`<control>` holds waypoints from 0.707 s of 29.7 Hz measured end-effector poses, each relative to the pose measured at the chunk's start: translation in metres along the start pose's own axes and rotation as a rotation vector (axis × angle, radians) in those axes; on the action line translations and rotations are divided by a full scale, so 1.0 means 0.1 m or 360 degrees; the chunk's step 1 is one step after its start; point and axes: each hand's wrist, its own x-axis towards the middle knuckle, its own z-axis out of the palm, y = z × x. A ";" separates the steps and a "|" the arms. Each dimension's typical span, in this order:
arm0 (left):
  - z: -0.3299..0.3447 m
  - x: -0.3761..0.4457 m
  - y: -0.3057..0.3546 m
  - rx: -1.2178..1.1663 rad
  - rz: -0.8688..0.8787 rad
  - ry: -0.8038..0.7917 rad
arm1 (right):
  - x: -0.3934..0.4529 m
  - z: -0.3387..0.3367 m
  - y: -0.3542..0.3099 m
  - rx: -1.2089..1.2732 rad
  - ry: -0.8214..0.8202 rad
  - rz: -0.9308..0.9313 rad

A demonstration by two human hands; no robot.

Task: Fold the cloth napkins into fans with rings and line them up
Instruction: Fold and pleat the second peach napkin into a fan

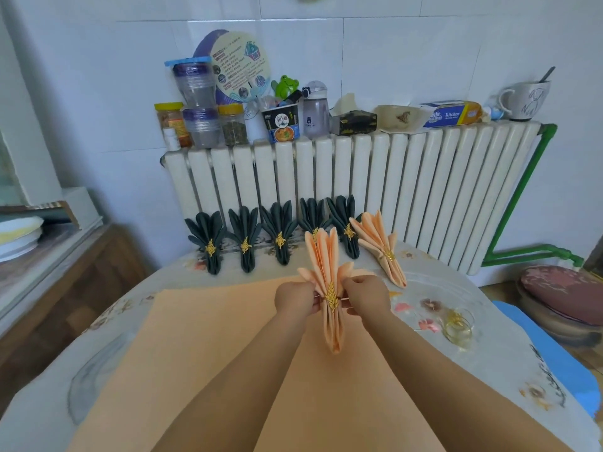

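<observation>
I hold a pleated peach napkin fan (326,256) upright above the table, a gold leaf ring (332,296) round its waist. My left hand (295,298) pinches its left side at the ring, and my right hand (367,295) pinches its right side. Flat peach napkins (202,347) lie spread beneath my arms. Another finished peach fan (380,246) lies at the back right. Several dark green fans with gold rings (246,238) stand in a row along the table's far edge.
A small glass cup (458,324) with gold rings in it stands on the floral tablecloth (440,288) to the right. A white radiator (391,184) behind the table carries jars, a bottle, a tissue box and a mug. A stool (561,295) stands at far right.
</observation>
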 end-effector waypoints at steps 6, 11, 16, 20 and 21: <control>0.41 0.85 0.18 0.0001 -0.0077 -0.0007 | 0.83 0.08 -0.12 -0.0041 0.0025 -0.0061; 0.64 1.31 0.26 0.0067 -0.0074 0.0023 | 1.23 0.12 -0.19 -0.0105 0.0079 -0.0104; 0.72 1.60 0.23 0.0053 -0.0091 0.0031 | 1.50 0.16 -0.19 -0.0101 0.0095 -0.0014; 0.76 1.68 0.19 0.0049 -0.0120 0.0041 | 1.58 0.20 -0.12 -0.0134 0.0120 -0.0017; 0.77 1.69 0.17 0.0069 -0.0116 0.0054 | 1.58 0.21 -0.10 -0.0164 0.0130 -0.0036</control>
